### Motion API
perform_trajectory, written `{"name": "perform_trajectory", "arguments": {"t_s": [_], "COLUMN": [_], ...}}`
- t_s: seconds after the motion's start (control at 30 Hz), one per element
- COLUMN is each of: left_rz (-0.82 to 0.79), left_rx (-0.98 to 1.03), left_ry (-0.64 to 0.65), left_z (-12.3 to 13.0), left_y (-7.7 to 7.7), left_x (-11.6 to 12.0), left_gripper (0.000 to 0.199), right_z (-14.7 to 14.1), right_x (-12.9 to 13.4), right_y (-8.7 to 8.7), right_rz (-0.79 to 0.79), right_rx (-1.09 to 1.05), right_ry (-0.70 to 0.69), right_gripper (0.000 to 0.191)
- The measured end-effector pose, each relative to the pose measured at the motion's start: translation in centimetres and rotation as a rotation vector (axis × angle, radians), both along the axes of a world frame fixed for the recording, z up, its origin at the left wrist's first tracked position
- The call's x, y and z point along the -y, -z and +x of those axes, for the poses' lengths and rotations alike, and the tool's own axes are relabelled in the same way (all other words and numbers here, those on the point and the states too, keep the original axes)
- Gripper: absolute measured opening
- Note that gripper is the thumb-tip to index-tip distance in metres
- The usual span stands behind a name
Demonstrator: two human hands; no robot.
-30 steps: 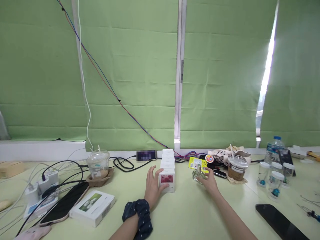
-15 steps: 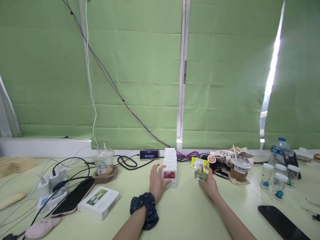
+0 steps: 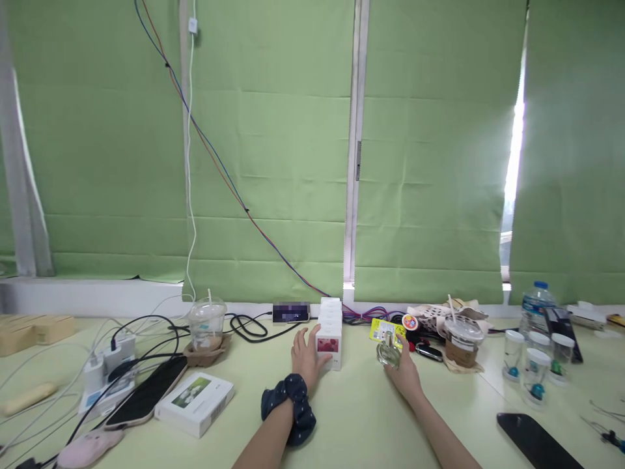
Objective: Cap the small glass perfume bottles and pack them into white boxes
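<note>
A row of small white boxes (image 3: 331, 324) stands front to back on the table, the nearest with a red picture on its front. My left hand (image 3: 306, 358), a dark dotted scrunchie (image 3: 289, 409) at its wrist, lies along the row's left side. Its fingers are spread, and the thumb reaches across the lower front of the nearest box. To the right, my right hand (image 3: 405, 376) grips a clear glass perfume bottle (image 3: 387, 352) from its right side; the bottle is upright, close to the tabletop. Just behind it lies a yellow packet (image 3: 381, 329).
A white box (image 3: 194, 404), a phone (image 3: 149, 392), cables and a plastic cup (image 3: 207, 326) are on the left. Rightward are another drink cup (image 3: 461, 342), a black car key (image 3: 428, 352), several lidded jars (image 3: 536, 378), a water bottle (image 3: 536, 309) and a black phone (image 3: 537, 440).
The camera view has tilted up and shifted a little. My right hand still holds the perfume bottle, which shows more plainly now; my left hand stays beside the boxes.
</note>
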State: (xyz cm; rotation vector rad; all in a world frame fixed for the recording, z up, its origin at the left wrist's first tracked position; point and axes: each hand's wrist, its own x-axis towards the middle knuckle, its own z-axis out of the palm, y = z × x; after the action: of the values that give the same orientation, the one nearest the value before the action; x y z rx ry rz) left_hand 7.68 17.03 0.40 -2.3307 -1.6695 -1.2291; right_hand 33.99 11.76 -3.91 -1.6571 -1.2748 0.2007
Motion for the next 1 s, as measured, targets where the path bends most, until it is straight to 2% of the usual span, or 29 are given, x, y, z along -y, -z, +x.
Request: {"name": "perform_trajectory", "arguments": {"t_s": [0.13, 0.23, 0.33, 0.4, 0.47, 0.53, 0.63, 0.73, 0.87, 1.0], "left_rz": [-0.02, -0.043, -0.054, 0.006, 0.07, 0.088, 0.076, 0.013, -0.213, -0.29], "left_rx": [-0.012, -0.05, -0.138, -0.299, -0.4, -0.415, -0.301, -0.12, 0.131, 0.185], "left_ry": [-0.04, -0.028, 0.034, 0.114, 0.116, 0.031, -0.233, -0.508, -0.756, -0.814], "left_z": [0.1, -0.5, -2.5, -4.8, -7.7, -11.0, -15.8, -19.4, -21.4, -21.4], "left_y": [0.5, 1.3, 2.3, 2.8, 3.2, 3.1, 2.3, 0.8, -0.9, -1.0], "left_x": [0.8, 2.4, 5.5, 7.9, 9.9, 11.1, 11.4, 11.1, 11.0, 10.9], "left_gripper": [0.087, 0.099, 0.086, 0.079, 0.073, 0.066, 0.059, 0.063, 0.074, 0.087], "right_z": [-0.3, -0.3, -0.1, 0.0, 0.2, 0.3, 0.4, 0.6, 0.8, 0.8], "right_x": [-0.1, 0.0, 0.1, 0.2, 0.4, 0.5, 0.6, 0.6, 0.5, 0.6], "right_y": [0.0, -0.2, -0.4, -0.4, -0.3, -0.1, 0.1, 0.4, 0.5, 0.6], "right_rz": [-0.017, -0.026, -0.025, -0.04, -0.064, -0.083, -0.093, -0.094, -0.103, -0.093], "right_rx": [0.031, 0.047, 0.053, 0.06, 0.07, 0.074, 0.092, 0.12, 0.13, 0.135], "right_ry": [0.012, 0.025, 0.033, 0.045, 0.054, 0.048, 0.035, 0.034, 0.036, 0.029], "right_gripper": [0.073, 0.071, 0.069, 0.069, 0.069, 0.07, 0.071, 0.072, 0.074, 0.075]}}
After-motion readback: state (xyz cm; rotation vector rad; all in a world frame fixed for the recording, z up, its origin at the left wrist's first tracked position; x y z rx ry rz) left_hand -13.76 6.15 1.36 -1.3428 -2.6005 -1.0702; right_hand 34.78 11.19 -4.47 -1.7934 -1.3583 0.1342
